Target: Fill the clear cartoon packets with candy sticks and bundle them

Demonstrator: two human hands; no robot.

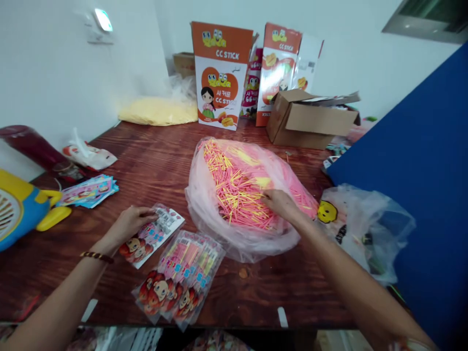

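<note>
I see upright boxes [221,73] and an open carton [314,119] behind the big bag [252,246]; filled packets [186,270] lie between it and my left hand [133,222]. The bag's sticks [237,195], mid-table, point many ways. My right hand [280,202] bunches there, contents unclear; my left touches printed packets [168,223], slanting lengthwise away rightward, grip unclear.

Pink and yellow sticks [237,195] are mingling in a whitish, translucent bag [248,247]. Near left, clear packets [179,275] are showing red-haired cartoon figures and pink and blue lettering. Far off, a box [221,73] is pairing orange with white. The table [149,151] is showing dark reddish-brown wood grain; at right, a panel [420,156] is displaying solid blue.
</note>
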